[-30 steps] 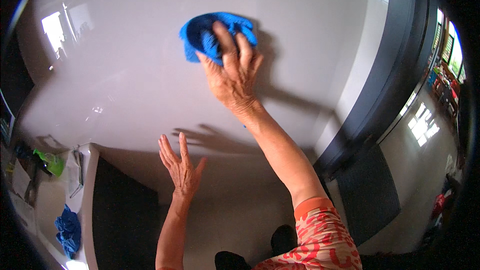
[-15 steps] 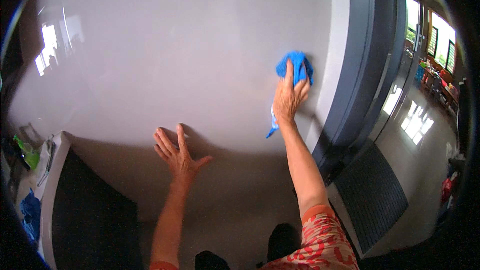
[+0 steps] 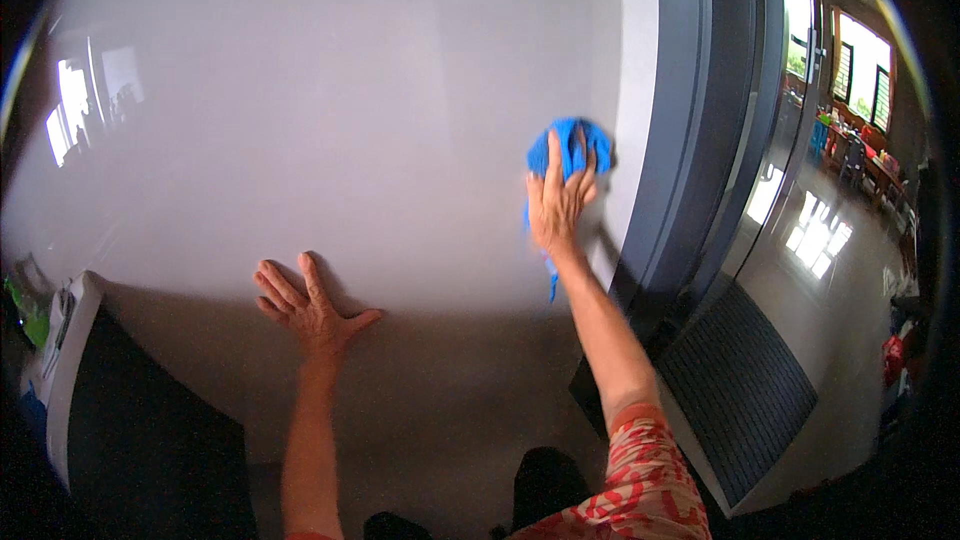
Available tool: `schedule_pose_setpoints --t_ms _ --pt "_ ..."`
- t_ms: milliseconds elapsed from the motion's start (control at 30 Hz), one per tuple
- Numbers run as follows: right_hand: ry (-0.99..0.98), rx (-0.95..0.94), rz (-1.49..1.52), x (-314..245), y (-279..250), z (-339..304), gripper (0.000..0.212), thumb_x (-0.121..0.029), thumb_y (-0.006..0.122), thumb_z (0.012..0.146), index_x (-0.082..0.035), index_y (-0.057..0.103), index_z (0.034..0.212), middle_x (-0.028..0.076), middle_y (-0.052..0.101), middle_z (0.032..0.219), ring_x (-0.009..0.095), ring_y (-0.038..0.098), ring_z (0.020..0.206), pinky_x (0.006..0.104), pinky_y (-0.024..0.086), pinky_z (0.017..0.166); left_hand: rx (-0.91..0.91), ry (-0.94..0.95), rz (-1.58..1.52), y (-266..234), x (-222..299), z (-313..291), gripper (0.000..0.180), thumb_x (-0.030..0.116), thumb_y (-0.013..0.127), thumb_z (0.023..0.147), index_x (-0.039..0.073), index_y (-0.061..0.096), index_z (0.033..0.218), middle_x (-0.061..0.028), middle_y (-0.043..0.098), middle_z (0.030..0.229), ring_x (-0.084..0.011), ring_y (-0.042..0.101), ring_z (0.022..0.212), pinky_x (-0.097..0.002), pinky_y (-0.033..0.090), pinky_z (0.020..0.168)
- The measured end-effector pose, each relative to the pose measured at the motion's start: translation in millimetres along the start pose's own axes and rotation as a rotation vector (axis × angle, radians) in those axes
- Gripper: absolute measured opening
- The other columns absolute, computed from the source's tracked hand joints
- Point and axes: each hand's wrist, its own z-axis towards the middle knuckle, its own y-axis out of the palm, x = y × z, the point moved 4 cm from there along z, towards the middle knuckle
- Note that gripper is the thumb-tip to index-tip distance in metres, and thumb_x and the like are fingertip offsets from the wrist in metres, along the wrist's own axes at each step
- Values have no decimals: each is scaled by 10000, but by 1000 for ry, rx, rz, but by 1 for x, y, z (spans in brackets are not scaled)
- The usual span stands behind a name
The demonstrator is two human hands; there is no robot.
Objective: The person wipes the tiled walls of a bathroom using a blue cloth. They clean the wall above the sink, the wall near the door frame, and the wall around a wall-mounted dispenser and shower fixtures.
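Note:
A bunched blue cloth (image 3: 570, 145) lies under my right hand (image 3: 560, 200), pressed to a glossy pale wall (image 3: 330, 110) close to its right border. The fingers spread over the cloth and hold it there; a loose tail of it hangs below my wrist. My left hand (image 3: 312, 310), fingers spread, rests with nothing in it against the lower part of the same wall. Part of the cloth is hidden behind my right hand.
A dark grey door frame (image 3: 690, 120) rises just right of the wall. Beyond it a ribbed dark mat (image 3: 740, 390) lies on a shiny floor. At the left, a pale-edged dark counter (image 3: 150, 430) has a green bottle (image 3: 28, 315) beside it.
My right hand and the cloth have shifted slightly down against the wall, nearer its right border. The whole view has swung, so most things appear further left. My left hand stays spread on the wall.

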Motion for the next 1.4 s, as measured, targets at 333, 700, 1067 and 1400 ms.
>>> schedule_pose_setpoints --t_ms 333,700,1067,1400 --pt "-59 58 -9 27 -30 84 590 -313 494 883 -210 269 1418 191 217 1451 372 239 1297 489 194 999 -20 -2 29 -3 7 1 1426 723 751 363 169 3 1444 -287 -148 1439 -458 -127 1334 -672 10 997" --pt "316 14 -38 78 22 -85 641 -342 431 879 -168 175 1440 265 266 1376 375 266 1236 498 133 1015 -97 -9 59 -7 8 2 1436 665 795 375 127 -4 1441 -293 -159 1433 -456 -137 1333 -638 11 1021" --pt "852 25 281 40 48 -176 630 -392 405 900 -281 112 1447 268 101 1447 427 137 1310 607 79 1017 -92 12 64 -4 3 2 1418 711 756 383 134 14 1443 -306 -145 1430 -476 -137 1325 -659 19 1002" --pt "-181 -3 134 -85 31 -103 615 -238 680 727 -316 459 1295 155 239 1449 420 197 1294 581 176 947 -70 -3 -13 -9 7 2 1402 704 756 378 181 12 1444 -268 -158 1443 -453 -146 1332 -674 14 1004"
